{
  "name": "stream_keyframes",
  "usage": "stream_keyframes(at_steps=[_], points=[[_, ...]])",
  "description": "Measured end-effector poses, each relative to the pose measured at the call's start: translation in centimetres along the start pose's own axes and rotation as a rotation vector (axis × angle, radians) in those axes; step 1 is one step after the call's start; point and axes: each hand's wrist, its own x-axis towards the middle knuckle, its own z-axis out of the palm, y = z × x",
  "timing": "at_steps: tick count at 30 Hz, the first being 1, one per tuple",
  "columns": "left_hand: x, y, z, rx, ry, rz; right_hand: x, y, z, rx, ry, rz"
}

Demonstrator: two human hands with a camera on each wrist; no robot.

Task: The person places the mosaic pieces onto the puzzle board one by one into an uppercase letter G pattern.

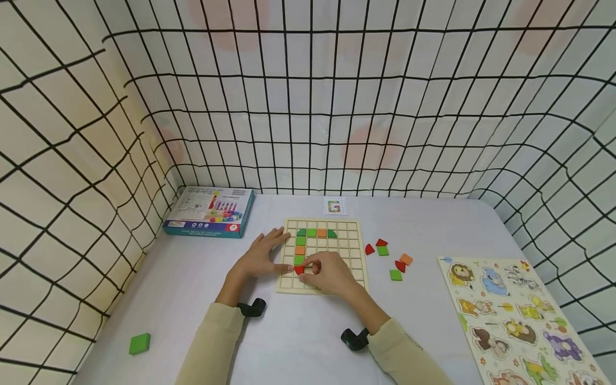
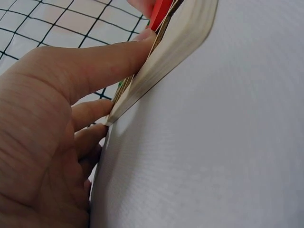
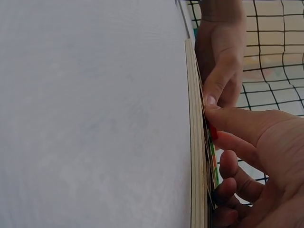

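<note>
A wooden grid board (image 1: 346, 267) lies on the table with green and orange tiles (image 1: 312, 233) along its upper part and down a left column. At the foot of that column sits a red rounded tile (image 1: 299, 270), pinched between thumb and forefinger of my right hand (image 1: 329, 271). My left hand (image 1: 262, 255) rests at the board's left edge, fingers spread, its thumb reaching to the red tile's side. In the left wrist view that thumb lies on the board's rim (image 2: 166, 66). The right wrist view shows the right thumb pressing close to the board, other fingers loosely bent.
Loose red, green and orange tiles (image 1: 382, 250) lie right of the board. A small pattern card (image 1: 335, 206) is behind it. A box (image 1: 209, 211) stands back left, a green block (image 1: 139, 344) front left, an animal puzzle board (image 1: 520, 321) at right. Black netting surrounds the table.
</note>
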Motion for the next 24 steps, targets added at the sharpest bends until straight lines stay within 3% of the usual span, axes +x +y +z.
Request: stream_keyframes(at_steps=[24], points=[[-0.05,0.01,-0.08,0.005,-0.003,0.004,0.15,0.46,0.37,0.008,0.030,-0.013]])
